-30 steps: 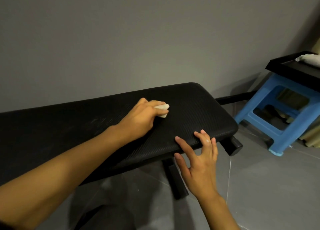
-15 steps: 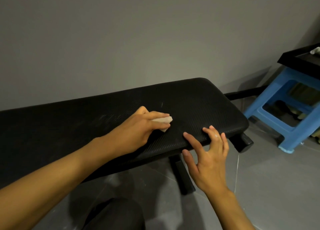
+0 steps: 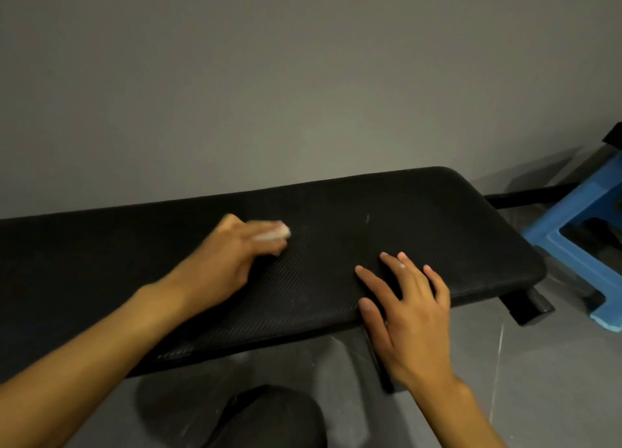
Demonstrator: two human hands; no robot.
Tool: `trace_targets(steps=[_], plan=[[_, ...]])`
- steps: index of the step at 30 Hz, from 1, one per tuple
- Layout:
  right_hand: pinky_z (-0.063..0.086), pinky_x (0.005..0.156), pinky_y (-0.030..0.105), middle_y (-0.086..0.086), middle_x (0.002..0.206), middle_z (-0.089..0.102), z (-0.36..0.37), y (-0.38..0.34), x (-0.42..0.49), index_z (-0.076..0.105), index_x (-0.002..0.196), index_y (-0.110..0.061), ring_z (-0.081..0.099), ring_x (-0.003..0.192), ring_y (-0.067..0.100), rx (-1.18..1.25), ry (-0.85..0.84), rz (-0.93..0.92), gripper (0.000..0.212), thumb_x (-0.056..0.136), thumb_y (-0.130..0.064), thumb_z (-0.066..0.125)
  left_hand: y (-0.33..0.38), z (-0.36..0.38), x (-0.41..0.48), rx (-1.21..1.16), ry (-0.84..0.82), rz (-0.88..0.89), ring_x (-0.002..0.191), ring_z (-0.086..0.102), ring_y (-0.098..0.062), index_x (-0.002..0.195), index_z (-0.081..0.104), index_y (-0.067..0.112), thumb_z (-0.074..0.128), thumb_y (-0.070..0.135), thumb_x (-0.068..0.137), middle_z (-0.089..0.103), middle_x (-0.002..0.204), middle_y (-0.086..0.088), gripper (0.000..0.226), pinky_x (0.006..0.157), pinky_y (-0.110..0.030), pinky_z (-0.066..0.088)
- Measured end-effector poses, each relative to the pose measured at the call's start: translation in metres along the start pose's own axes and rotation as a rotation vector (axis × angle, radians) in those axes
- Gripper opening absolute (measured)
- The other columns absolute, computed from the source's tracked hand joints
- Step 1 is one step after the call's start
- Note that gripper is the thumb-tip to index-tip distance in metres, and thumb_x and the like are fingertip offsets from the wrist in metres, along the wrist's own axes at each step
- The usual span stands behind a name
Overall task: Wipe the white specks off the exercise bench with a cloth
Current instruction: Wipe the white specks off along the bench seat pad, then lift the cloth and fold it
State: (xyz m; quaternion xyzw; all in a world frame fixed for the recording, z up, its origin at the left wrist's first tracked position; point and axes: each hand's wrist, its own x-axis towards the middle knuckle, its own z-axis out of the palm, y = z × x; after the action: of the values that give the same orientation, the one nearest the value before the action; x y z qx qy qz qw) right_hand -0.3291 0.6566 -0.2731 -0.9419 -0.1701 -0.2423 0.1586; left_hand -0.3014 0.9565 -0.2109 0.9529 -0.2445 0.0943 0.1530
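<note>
Gripping cloth point(image 3: 273, 234) left hand point(image 3: 235, 252); bench point(image 3: 437, 232) long axis left-right.

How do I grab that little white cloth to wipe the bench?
Probably from above: the cloth is a small soft wad on the flat bench, so pinch its bunched top, as the left hand does.
</note>
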Motion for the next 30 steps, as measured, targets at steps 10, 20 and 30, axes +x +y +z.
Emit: trace_targets(steps=[10,20,30], plan=[[0.032,0.111,0.047,0.008,0.138,0.06,0.008,0.005,-0.001,0.067,0.129,-0.031,0.049,0.137,0.027,0.028,0.097,-0.023,0.043,0.101,-0.049,0.04,0.031,0.005,0.018,-0.444,-0.008,-0.144,0.132,0.048,0.003,0.139,0.058,0.031,0.052,0.015,0.103,0.055,0.142,0.015,0.04,0.109,-0.019,0.039],[0.04,0.101,0.043,-0.014,0.107,0.064,-0.016,0.001,0.009,0.06,0.118,-0.026,0.059,0.105,0.003,0.544,0.05,0.208,0.047,0.102,-0.056,0.029,0.132,0.019,0.05,-1.043,-0.141,-0.219,0.126,0.057,-0.003,0.146,0.047,0.027,0.059,0.014,0.098,0.06,0.136,0.013,0.051,0.099,-0.024,0.051],[0.059,0.079,0.025,-0.006,0.096,0.075,-0.131,0.01,0.092,0.07,0.113,-0.017,0.072,0.089,0.005,1.095,-0.021,0.54,0.02,0.094,-0.019,0.067,0.181,-0.059,0.122,-1.125,0.101,-0.504,0.108,0.07,-0.027,0.126,0.066,0.006,0.053,0.015,0.102,0.074,0.113,-0.011,0.028,0.094,-0.044,0.057]])
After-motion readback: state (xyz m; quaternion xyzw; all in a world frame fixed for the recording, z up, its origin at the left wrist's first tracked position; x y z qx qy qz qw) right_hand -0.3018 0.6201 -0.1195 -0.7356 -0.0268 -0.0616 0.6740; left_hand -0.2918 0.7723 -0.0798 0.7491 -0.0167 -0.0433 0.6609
